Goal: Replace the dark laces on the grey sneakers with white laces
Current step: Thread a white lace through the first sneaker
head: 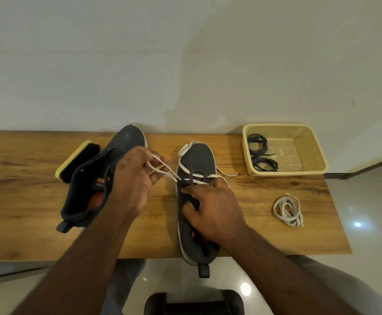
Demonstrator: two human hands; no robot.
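Pinching white lace in curled left hand; gripping right sneaker with right hand, toe pointing toward wall.

My left hand is raised with its back toward my camera, knuckles uppermost, fingers curled and pinching a strand of white lace that runs off from its fingertips toward my other hand. My right hand lies lower, palm down, fingers curled, fingertips pointing toward the left hand and pressed on the grey sneaker beneath the palm. Both bare forearms rise from the lower edge of view and converge toward the hands, wrists nearly straight.
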